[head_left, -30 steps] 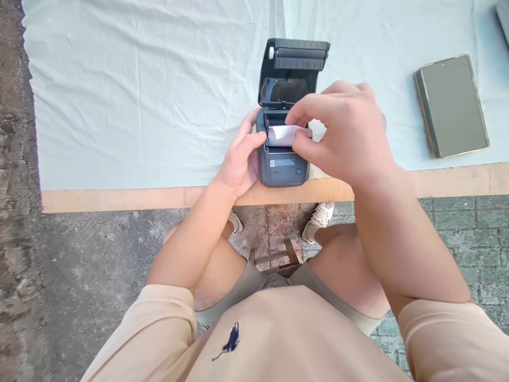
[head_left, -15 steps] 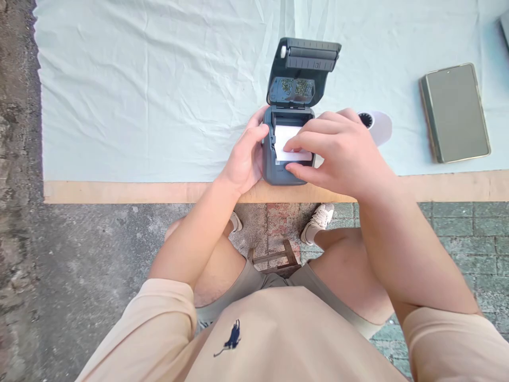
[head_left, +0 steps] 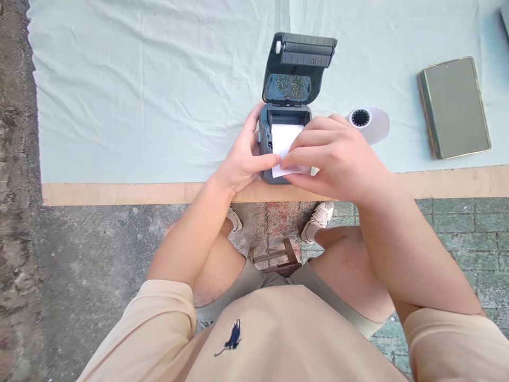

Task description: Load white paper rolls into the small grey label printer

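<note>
A dark grey portable printer lies near the table's front edge, with its lid swung up and back. White paper sits in its bay, its end drawn out over the printer's front. My left hand grips the printer's left side, its thumb stretched over to the paper's left edge. From the right, my right hand pinches the paper end between thumb and fingers, covering the right part of the bay. Just beyond that hand a small white paper roll with a black core rests on the cloth.
A light blue wrinkled cloth covers the table, whose wooden front edge is bare. To the right lies a thick phone with a dark screen. A dark corner of some object shows at the far right.
The paper end now reaches further toward me over the printer's front. My left thumb has moved from the printer's upper left side down onto the paper's edge.
</note>
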`<act>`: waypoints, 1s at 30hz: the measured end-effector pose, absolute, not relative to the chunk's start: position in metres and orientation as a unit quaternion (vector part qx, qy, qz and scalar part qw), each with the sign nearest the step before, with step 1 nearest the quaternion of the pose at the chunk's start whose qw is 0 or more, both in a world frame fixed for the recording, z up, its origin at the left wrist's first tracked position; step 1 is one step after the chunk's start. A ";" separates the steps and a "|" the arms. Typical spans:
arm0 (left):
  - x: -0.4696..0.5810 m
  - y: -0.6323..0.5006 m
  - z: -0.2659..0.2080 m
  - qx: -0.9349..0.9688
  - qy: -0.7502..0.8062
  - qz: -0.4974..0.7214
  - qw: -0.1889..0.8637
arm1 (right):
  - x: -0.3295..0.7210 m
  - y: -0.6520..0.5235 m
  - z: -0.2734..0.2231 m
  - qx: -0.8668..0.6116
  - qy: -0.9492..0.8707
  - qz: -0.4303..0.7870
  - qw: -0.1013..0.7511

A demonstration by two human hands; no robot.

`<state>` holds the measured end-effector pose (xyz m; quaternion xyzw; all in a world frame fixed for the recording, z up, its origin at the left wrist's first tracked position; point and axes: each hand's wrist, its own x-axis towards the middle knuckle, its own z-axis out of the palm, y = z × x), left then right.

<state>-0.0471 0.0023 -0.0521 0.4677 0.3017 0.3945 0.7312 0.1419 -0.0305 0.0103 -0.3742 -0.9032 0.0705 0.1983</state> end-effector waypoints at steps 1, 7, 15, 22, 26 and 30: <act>-0.048 0.003 -0.055 0.484 0.304 0.390 0.722 | 0.143 -0.030 0.011 -0.366 -0.899 0.084 0.224; -0.050 0.005 -0.059 0.516 0.313 0.379 0.702 | 0.149 -0.022 0.016 -0.444 -0.784 0.067 0.429; -0.051 0.003 -0.057 0.495 0.325 0.376 0.713 | 0.145 -0.019 0.023 -0.499 -0.729 0.111 0.456; -0.051 -0.001 -0.049 0.462 0.310 0.382 0.738 | 0.139 -0.018 0.026 -0.532 -0.771 0.188 0.295; -0.048 -0.006 -0.044 0.445 0.310 0.409 0.733 | 0.137 -0.018 0.023 -0.526 -0.777 0.249 0.239; -0.046 -0.009 -0.044 0.458 0.335 0.420 0.708 | 0.136 -0.020 0.021 -0.533 -0.758 0.297 0.228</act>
